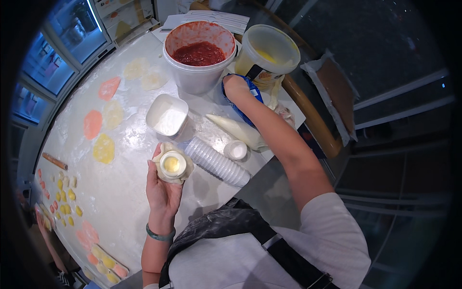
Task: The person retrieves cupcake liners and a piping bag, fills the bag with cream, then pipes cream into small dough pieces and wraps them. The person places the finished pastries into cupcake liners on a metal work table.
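Note:
My left hand (164, 195) holds up a pale round dough wrapper (186, 172) from below. In that wrapper sits a small white ring-shaped cup (163, 167), with something yellow (172, 164) in its middle. My right hand (236, 87) reaches into a blue plastic bag (255, 93); its fingers are hidden inside. Between the hands lies a filled white piping bag (236, 133), partly under my right forearm. Just right of the dough, a long nested stack of clear plastic cups (216, 162) rests on its side beside a white paper baking cup (237, 150).
Behind stand a white bucket of red filling (195, 77) and a translucent tub with yellow remains (269, 59). A square tub of white powder (166, 115) stands nearer. Coloured dough rounds (92, 124), several dough pieces (63, 197) and a rolling pin (55, 161) lie left. Another person's arm (50, 240) shows lower left.

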Action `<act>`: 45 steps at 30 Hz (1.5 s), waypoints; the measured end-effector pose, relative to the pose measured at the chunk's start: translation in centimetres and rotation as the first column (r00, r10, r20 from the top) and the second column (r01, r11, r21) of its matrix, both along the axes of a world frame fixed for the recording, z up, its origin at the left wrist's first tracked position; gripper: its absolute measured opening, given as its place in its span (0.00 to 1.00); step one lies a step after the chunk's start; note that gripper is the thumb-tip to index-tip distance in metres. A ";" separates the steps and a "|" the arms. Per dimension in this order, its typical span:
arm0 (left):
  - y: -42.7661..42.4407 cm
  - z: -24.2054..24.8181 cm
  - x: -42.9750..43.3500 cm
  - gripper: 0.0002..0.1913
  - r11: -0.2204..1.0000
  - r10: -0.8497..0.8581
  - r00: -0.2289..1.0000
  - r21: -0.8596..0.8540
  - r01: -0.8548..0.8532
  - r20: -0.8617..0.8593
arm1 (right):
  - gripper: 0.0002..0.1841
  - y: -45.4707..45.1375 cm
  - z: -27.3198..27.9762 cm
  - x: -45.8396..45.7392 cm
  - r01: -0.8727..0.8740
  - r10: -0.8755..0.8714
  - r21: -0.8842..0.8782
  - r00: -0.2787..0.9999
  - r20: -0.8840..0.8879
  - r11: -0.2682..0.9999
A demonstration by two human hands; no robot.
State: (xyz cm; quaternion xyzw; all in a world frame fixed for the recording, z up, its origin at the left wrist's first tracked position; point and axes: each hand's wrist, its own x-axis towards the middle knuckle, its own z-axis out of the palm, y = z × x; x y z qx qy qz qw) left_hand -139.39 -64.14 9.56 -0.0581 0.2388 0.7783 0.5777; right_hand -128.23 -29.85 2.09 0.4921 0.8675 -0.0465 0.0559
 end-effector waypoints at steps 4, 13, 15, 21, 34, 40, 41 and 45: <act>3.5 0.1 0.5 0.26 0.997 -0.075 0.996 0.002 0.075 0.046 | 0.12 -0.9 0.7 0.9 -0.090 0.092 0.030 0.993 -0.071 0.995; 11.6 -2.5 2.0 0.26 0.984 -0.175 0.981 -0.024 0.177 0.079 | 0.10 -6.8 11.3 3.8 -0.232 -0.040 -0.261 0.670 -0.741 0.937; 12.5 -3.0 2.5 0.26 0.981 -0.191 0.978 -0.027 0.194 0.088 | 0.10 -8.8 13.2 4.1 -0.323 -0.007 -0.291 0.659 -0.752 0.901; 13.5 -3.0 3.3 0.26 0.970 -0.239 0.970 0.061 0.237 0.039 | 0.14 -11.6 13.9 3.8 -0.511 0.359 -0.067 0.685 -0.633 0.857; 12.9 -3.8 2.9 0.26 0.978 -0.199 0.977 -0.042 0.203 0.070 | 0.09 -3.5 8.4 3.4 -0.158 0.149 -0.009 0.946 -0.287 0.987; 12.1 -4.0 2.9 0.26 0.980 -0.192 0.980 -0.044 0.195 0.048 | 0.11 -0.3 0.8 1.0 -0.087 0.091 -0.077 0.994 0.053 0.993; 12.0 -4.0 2.9 0.26 0.981 -0.189 0.981 -0.041 0.191 0.052 | 0.12 -0.1 0.3 0.9 -0.102 0.105 -0.051 0.992 0.063 0.993; 12.0 -4.2 2.7 0.26 0.984 -0.175 0.983 -0.029 0.177 0.065 | 0.11 0.2 0.1 1.2 -0.127 0.128 -0.005 0.990 0.053 0.992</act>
